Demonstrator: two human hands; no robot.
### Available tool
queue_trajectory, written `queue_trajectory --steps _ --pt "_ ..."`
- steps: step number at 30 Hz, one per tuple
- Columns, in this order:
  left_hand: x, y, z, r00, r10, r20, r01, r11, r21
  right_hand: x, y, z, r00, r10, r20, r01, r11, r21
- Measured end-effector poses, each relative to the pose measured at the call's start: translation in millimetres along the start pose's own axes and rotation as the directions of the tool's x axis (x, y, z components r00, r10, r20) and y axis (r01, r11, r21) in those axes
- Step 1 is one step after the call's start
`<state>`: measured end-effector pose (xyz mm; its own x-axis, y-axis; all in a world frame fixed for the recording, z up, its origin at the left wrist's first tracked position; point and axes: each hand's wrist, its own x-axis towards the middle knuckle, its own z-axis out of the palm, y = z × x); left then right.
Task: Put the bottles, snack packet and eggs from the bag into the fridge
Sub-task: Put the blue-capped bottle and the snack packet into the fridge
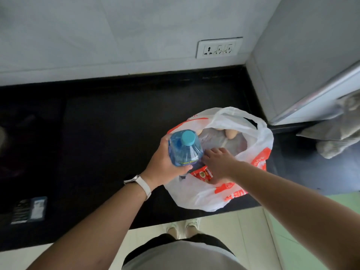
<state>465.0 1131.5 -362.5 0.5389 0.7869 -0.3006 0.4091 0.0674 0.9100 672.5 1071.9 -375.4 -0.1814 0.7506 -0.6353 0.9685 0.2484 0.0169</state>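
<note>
A white plastic bag (196, 195) with orange print sits open on the black counter (109, 123). My left hand (165, 164) grips a blue water bottle (185, 151) with a teal cap, held upright over the bag's left rim. My right hand (218, 162) reaches down into the bag, its fingers out of sight below. A red snack packet (202, 173) lies right under that hand. Brown eggs (229, 133) in a clear wrap rest at the far side of the bag. The grey fridge (303, 61) stands at the right.
A wall socket (219, 48) is set in the white wall behind the counter. A grey cloth (335, 131) hangs by the fridge door. A dark packet (29, 210) lies at the counter's left front. My feet stand on pale floor tiles below the counter edge.
</note>
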Motion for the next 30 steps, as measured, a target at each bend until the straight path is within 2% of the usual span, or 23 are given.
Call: queue_trajectory --steps 5,8,13,17,24,30 --pt "6.4 -1.5 -2.9 0.998 0.055 0.024 -0.055 0.998 0.028 -1.5 0.3 -2.6 0.998 0.024 0.062 -0.031 0.994 0.105" --pt "8.3 1.2 -3.1 0.997 0.080 0.021 -0.081 0.996 0.038 -3.9 2.6 -5.1 0.995 0.029 0.094 -0.039 0.994 0.104" --pt "5.0 9.4 1.9 0.995 0.095 -0.040 -0.093 0.994 0.058 -19.0 9.2 -20.4 0.988 0.048 0.149 -0.080 0.973 0.216" --pt "-5.4 18.2 6.0 0.990 0.100 -0.097 -0.092 0.992 0.085 -38.1 24.2 -24.3 0.990 0.067 0.121 -0.103 0.941 0.322" --pt "-31.5 45.0 8.9 0.959 0.062 -0.277 -0.056 0.998 0.026 -72.7 47.2 -33.3 0.993 0.104 -0.064 -0.063 0.886 0.460" --pt "-55.5 85.5 5.3 0.902 0.069 -0.427 -0.074 0.997 0.005 -98.2 61.9 -48.4 0.940 0.160 -0.300 0.035 0.832 0.553"
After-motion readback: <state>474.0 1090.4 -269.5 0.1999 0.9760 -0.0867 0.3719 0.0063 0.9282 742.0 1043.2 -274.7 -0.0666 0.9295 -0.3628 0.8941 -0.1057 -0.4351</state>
